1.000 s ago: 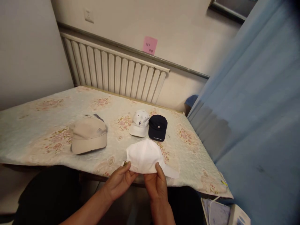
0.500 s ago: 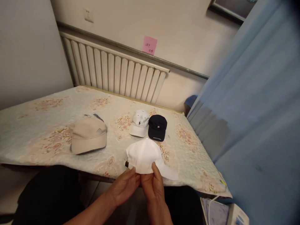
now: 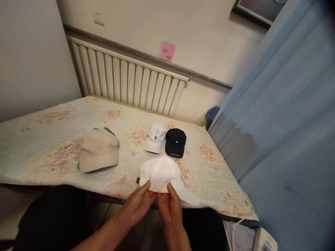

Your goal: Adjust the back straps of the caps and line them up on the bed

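White cap (image 3: 159, 170), side view, with the black cap (image 3: 176, 142) as landmark. The cap is plain white, its crown rounded and full, with faint seams running over the top. It lies on the near side of the black cap, its crown offset to the left of it, the crown's top just short of the black brim. The brim (image 3: 188, 196) points right and slopes downward, reaching farther right than the black cap. A dark tab (image 3: 138, 180) projects at the rear; a small dark mark, too small to read, shows at the crown's front edge. The crown's lower edge is pinched between thumbs and fingers of the left hand (image 3: 136, 205) and right hand (image 3: 170, 207).
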Available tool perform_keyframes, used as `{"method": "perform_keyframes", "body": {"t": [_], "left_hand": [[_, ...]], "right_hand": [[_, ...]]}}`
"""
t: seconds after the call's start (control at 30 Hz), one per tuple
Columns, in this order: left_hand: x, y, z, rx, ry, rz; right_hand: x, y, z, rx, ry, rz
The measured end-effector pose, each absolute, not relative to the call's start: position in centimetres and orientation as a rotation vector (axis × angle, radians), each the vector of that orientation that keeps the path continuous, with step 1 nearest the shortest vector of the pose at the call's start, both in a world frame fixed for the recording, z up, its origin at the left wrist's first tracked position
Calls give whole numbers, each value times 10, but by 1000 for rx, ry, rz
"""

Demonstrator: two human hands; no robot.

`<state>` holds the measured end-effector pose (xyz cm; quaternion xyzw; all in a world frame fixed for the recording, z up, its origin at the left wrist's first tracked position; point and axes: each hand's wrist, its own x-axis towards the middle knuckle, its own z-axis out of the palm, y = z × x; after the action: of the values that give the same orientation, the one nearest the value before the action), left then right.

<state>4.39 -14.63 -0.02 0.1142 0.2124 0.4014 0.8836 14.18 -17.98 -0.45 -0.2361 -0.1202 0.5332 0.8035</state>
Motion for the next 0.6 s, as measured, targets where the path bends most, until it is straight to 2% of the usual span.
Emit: {"method": "perform_keyframes", "body": {"t": [0.27, 0.6], "left_hand": [[43, -142, -2, 229, 503, 908], [45, -144, -6, 178, 435, 862]], "right_hand": [[137, -179, -6, -649, -257, 995], [129, -179, -15, -699, -210, 1011]]}}
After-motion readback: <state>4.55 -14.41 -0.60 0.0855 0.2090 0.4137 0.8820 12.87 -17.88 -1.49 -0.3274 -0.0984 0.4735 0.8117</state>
